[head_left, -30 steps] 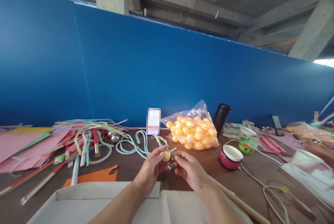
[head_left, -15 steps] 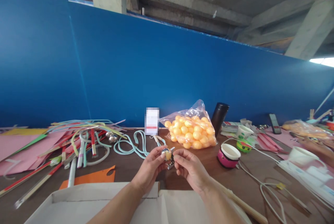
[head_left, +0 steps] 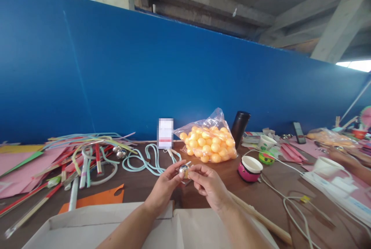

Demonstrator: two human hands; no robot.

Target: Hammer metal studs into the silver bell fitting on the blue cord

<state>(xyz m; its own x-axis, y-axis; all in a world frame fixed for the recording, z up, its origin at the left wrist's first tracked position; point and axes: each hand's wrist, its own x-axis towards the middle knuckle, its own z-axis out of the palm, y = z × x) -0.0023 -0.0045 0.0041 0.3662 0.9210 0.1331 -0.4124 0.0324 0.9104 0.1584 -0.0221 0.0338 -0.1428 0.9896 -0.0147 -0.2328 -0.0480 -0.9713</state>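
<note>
— Pinching what, w/ both hands?
— Small shiny ball (head_left: 183, 169). Left hand (head_left: 164, 189) & right hand (head_left: 209, 187) each had fingertips closed on it, held above the brown table (head_left: 139, 187), just past the cardboard box (head_left: 95, 218).
— Bag of orange balls (head_left: 207, 144)?
— Sat further back, nr the pink cup (head_left: 249, 166), apart from both hands.

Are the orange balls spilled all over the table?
No, the orange balls all sit inside a clear plastic bag on the table; the left hand and right hand pinch a small shiny ball.
</note>
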